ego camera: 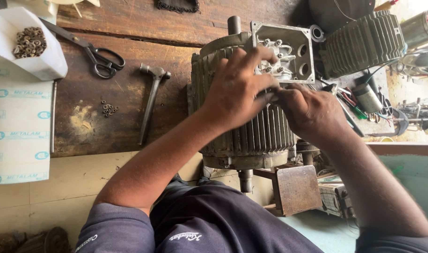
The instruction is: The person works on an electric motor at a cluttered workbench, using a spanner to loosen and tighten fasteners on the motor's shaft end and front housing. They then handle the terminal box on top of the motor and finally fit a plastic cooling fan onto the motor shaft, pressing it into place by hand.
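A large grey electric motor with cooling fins lies at the edge of a dark wooden workbench, its shaft pointing toward me. On its side sits an open terminal box with several studs and nuts. My left hand rests on the finned housing, fingers stretched to the studs in the box. My right hand is beside it at the box's lower edge, fingertips pinched together against the left hand's fingers. Whatever small part they pinch is hidden.
A hammer, black scissors and a small pile of nuts lie on the bench to the left. A white container of washers sits on a white sheet. Another finned motor housing and tools are at the right.
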Demonstrator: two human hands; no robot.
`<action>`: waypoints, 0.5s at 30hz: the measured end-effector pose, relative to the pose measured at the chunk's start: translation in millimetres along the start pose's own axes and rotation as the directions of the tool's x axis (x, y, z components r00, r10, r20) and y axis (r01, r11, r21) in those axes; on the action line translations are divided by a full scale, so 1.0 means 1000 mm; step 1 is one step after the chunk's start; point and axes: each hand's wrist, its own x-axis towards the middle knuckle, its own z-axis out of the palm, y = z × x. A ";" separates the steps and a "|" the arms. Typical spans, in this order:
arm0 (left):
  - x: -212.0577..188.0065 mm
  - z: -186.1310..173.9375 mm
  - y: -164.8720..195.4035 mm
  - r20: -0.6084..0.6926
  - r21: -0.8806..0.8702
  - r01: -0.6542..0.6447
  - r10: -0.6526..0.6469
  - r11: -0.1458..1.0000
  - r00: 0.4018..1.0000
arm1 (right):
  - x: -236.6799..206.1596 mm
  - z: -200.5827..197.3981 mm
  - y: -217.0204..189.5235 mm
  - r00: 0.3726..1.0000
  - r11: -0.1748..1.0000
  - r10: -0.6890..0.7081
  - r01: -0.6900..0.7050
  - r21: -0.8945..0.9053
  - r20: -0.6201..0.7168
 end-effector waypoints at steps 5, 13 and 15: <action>-0.014 0.001 0.013 -0.080 0.143 0.045 -0.034 0.989 0.996 | 0.009 -0.005 0.005 0.996 0.995 -0.088 0.090 -0.047 0.032; -0.020 0.013 0.011 -0.117 0.234 0.115 -0.089 0.966 0.989 | 0.009 -0.023 -0.021 0.984 0.988 0.149 -0.152 -0.023 -0.098; -0.030 0.016 0.013 -0.127 0.222 0.131 -0.105 0.966 0.986 | 0.009 -0.022 -0.029 0.972 0.975 0.222 -0.221 0.025 -0.076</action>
